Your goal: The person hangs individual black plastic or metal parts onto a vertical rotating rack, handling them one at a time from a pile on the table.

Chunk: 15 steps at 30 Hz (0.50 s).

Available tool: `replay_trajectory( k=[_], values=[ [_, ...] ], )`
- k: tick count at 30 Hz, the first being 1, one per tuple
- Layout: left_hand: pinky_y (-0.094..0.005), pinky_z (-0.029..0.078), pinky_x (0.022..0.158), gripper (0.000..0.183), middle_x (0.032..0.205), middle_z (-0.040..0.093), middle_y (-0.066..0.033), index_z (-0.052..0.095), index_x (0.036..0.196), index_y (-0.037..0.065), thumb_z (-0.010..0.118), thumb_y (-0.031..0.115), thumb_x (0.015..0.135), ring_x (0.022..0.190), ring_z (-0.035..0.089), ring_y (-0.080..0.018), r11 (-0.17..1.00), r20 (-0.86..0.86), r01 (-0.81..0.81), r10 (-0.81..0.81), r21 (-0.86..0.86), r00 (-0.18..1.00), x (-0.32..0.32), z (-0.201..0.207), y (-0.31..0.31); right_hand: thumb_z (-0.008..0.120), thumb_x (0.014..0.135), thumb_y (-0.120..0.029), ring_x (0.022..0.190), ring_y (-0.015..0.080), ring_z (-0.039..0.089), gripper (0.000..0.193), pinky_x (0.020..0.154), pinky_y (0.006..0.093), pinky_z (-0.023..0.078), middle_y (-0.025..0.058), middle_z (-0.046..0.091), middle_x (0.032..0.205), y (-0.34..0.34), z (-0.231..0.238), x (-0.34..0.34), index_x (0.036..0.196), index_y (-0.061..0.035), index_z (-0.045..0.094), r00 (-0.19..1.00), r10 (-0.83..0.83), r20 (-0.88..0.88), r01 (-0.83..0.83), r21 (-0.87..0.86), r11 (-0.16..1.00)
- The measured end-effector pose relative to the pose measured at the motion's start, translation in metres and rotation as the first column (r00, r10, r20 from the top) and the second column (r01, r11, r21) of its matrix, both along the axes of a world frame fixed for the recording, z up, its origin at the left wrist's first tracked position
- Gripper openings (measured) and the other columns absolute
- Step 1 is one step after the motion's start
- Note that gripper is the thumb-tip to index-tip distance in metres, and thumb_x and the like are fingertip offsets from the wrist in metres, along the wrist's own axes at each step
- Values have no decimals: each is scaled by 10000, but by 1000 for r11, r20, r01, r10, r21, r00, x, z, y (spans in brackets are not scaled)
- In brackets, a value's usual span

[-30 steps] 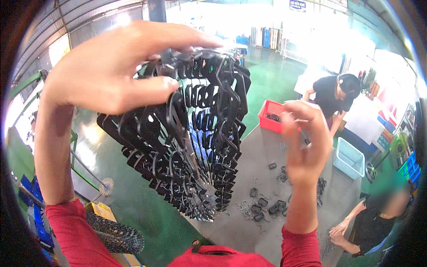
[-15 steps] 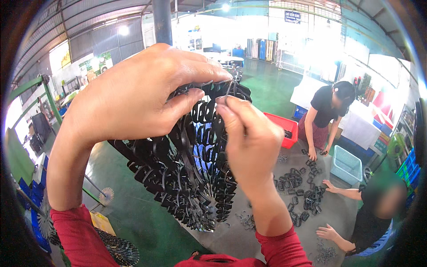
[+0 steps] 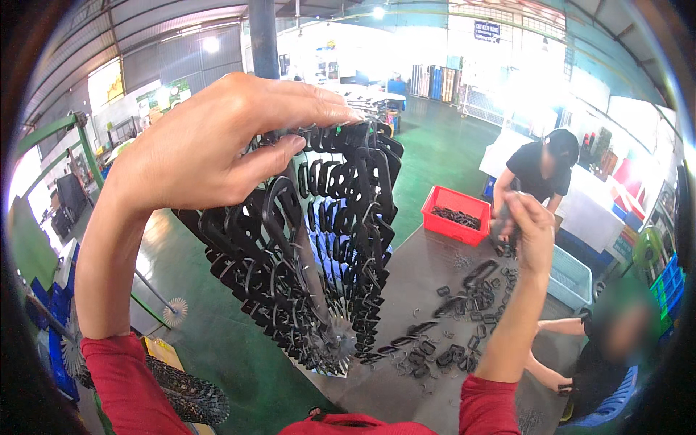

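Observation:
In front of me stands a tall round rack (image 3: 339, 337) hung all around with black oval loop pieces (image 3: 274, 206). My left hand (image 3: 217, 145) reaches over its top, fingers along the upper edge and thumb under them, gripping it. Out to the right, my right hand (image 3: 533, 225) is raised above the table, away from the rack. Its fingers are curled but smeared by motion. A dark blur lies beside the fingertips; I cannot make out whether it is a piece in the hand. More black loop pieces (image 3: 446, 355) lie scattered on the grey table (image 3: 395, 290) below.
A red crate (image 3: 457, 230) with black pieces stands at the table's far edge. A pale blue basket (image 3: 569, 279) is on the right. One person (image 3: 536, 170) stands beyond the table; another (image 3: 609, 355) sits at the right. A blue-grey post (image 3: 263, 43) rises behind the rack.
My right hand has left the rack's top and swung right over the table. The left hand stays on the rack. The seated person's hands have drawn back from the pieces.

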<state>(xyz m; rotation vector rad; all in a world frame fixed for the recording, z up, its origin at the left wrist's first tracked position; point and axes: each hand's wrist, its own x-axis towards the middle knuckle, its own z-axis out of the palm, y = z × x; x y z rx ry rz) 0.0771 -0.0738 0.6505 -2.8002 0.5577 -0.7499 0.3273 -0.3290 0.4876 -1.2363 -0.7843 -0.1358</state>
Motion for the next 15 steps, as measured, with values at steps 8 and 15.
replay_trajectory(
  k=[8, 15],
  values=[
    [-396, 413, 967, 466, 1197, 563, -157, 562, 1178, 52, 517, -31, 721, 1125, 526, -335, 997, -32, 79, -80, -16, 996, -2, 0, -3, 645, 817, -175, 589, 107, 557, 281, 485, 249, 439, 69, 626, 727, -132, -130, 145, 1035, -20, 562, 826, -560, -60, 487, -423, 764],
    [-395, 416, 956, 490, 1219, 542, -163, 536, 1202, 45, 539, -7, 715, 1134, 518, -332, 999, -54, 47, -45, 22, 998, -3, 7, -17, 720, 694, -217, 807, 260, 609, 393, 737, 338, 465, 131, 624, 874, -110, -184, 134, 1001, -36, 556, 707, -617, 347, 594, -765, 250]
  ],
)
